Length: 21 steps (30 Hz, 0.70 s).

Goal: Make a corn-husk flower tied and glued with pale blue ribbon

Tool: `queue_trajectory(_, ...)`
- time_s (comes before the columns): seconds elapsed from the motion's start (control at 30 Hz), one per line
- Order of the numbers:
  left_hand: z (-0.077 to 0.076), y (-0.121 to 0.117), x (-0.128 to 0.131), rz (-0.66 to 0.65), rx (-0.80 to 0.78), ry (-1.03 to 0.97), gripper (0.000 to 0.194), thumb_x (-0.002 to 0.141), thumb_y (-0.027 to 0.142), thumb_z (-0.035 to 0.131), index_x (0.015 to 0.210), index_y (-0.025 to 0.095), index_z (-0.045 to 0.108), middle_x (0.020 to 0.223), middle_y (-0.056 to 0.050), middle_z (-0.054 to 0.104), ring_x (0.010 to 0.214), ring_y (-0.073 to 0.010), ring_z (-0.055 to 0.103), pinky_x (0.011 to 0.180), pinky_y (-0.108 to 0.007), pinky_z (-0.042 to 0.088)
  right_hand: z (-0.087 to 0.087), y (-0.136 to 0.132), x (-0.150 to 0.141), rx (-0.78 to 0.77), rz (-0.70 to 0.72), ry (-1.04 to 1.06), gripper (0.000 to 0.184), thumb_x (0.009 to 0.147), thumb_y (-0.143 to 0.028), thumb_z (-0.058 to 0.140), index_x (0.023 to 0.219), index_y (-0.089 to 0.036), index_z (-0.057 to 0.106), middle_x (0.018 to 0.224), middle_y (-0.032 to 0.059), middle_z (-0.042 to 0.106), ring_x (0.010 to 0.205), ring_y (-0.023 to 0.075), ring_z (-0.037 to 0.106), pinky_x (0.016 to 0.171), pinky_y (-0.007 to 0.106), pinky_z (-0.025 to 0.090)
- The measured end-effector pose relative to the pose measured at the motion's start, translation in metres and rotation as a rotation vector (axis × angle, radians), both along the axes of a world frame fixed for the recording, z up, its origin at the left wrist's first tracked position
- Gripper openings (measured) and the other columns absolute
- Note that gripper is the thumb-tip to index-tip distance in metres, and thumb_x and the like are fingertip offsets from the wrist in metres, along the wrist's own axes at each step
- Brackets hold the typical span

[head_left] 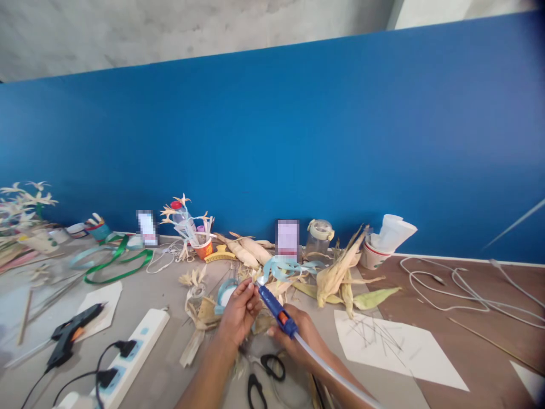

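Note:
My right hand (301, 332) is wrapped round a blue glue gun (272, 307). A long translucent glue stick (327, 363) sticks out of its back end. The nozzle points up and to the left, close to the fingertips of my left hand (238, 312). Those fingers pinch a small pale piece (256, 276) that looks like corn husk; most of it is hidden. Below my hands lie black-handled scissors (272, 368). Beside my left wrist are dried husk scraps (206, 312) and a roll of light blue ribbon (223, 295).
At left, a black glue gun (70, 335) lies near a white power strip (138, 352). Dried corn husks (336, 278), a clear jar (319, 238) and a paper cup (372, 255) stand behind. Thin wires lie on white paper (395, 346) at right. A blue partition (272, 142) closes the back.

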<state>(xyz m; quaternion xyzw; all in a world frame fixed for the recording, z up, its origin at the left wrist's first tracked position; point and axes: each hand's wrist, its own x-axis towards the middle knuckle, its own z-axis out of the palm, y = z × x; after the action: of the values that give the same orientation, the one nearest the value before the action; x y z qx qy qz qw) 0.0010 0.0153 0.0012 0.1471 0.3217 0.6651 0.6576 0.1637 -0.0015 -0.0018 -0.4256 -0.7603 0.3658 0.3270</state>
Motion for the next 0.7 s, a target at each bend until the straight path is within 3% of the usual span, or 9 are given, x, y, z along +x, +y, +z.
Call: queue_trajectory(0.7,0.003,-0.001,-0.001,-0.016,-0.014,-0.003,0.026,0.064,0.015,0.075,0.08,0.014,0.055,0.056,0.005,0.052,0.039,-0.0005,0.034,0.039,-0.013,0.028,0.006,0.0,0.003,0.021,0.037,-0.014,0.02,0.073,-0.032,0.059,0.066,-0.019,0.046,0.064,-0.0012,0.05,0.057,0.0131,0.048,0.054,0.024,0.034)
